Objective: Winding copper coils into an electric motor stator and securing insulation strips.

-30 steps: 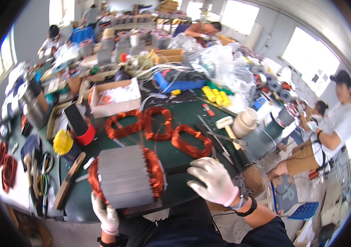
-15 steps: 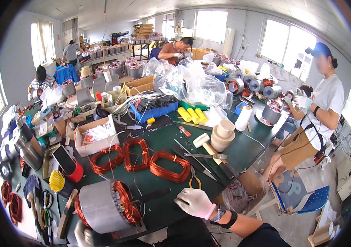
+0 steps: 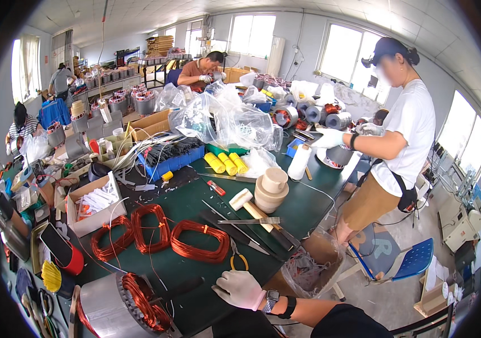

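My right hand (image 3: 239, 289), in a white glove, rests at the front edge of the green table with its fingers loosely stretched and nothing in them. Closest to it is a small pair of snips with yellow handles (image 3: 244, 261). My left hand is out of the picture. To the left a grey metal stator core (image 3: 102, 304) lies on its side, red-brown copper windings (image 3: 142, 301) bulging from its end; the lower edge cuts it off. Beyond it lie three tied copper wire coils: one on the right (image 3: 195, 253), one in the middle (image 3: 164, 234), one on the left (image 3: 104, 252).
A white-headed mallet (image 3: 241, 198), a flat file (image 3: 249, 221) and stacked beige cylinders (image 3: 271, 191) stand or lie ahead. A box of white strips (image 3: 82, 221) sits left. A bagged carton (image 3: 308, 270) stands beside the table. At right a co-worker (image 3: 404, 124) stands reaching over the table.
The view has swung right, so things sit further left and the stator lower. My left hand has gone out of view. The standing co-worker's arm now stretches over the table.
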A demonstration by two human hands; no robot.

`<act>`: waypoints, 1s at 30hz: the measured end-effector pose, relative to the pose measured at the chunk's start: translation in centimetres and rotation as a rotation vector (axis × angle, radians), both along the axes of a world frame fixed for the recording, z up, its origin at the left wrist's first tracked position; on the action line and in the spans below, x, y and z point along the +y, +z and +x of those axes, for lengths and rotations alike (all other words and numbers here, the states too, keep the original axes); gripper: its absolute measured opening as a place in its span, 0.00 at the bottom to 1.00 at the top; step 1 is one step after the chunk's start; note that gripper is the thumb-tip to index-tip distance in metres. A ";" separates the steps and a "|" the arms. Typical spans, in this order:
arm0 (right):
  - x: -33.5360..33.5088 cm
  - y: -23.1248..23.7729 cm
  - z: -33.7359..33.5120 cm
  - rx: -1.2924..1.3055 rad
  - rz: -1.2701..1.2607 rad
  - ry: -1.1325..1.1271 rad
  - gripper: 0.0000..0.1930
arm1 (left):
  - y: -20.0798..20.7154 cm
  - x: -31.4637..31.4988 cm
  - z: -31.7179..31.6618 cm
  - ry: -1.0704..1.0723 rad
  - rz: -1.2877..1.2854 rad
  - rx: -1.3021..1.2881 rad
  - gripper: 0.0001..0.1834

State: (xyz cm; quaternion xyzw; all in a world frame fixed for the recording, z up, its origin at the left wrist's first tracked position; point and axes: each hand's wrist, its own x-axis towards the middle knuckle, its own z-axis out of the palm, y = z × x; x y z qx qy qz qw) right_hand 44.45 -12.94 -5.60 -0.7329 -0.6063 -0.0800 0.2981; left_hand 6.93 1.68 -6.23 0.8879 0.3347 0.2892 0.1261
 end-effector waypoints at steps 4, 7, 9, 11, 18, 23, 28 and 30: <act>-1.1 0.8 -0.2 -0.017 -0.034 -0.024 0.12 | -0.7 -0.6 0.1 0.033 0.115 0.001 0.30; -1.1 0.6 -0.1 -0.029 -0.055 -0.036 0.12 | -0.7 -0.8 1.1 0.044 0.091 0.022 0.28; -0.9 0.2 -0.1 -0.039 -0.072 -0.030 0.12 | 0.5 -0.9 1.9 0.033 0.103 -0.005 0.26; 0.7 -0.4 -0.9 -0.031 -0.012 -0.004 0.13 | 0.9 -0.8 1.2 0.069 0.085 0.010 0.26; -0.9 0.3 0.0 -0.105 0.024 -0.156 0.11 | 4.0 1.5 0.6 -0.193 -0.235 0.093 0.25; 0.3 -1.0 -1.2 -0.046 0.010 -0.067 0.08 | 8.5 7.5 -5.8 -0.080 -0.291 0.145 0.18; -0.3 -0.4 -1.1 -0.106 -0.050 -0.033 0.07 | 11.7 16.3 -8.4 0.321 -0.072 0.067 0.12; 0.0 0.4 -1.7 -0.133 0.057 0.015 0.08 | 10.9 19.6 -9.6 0.505 0.064 0.164 0.13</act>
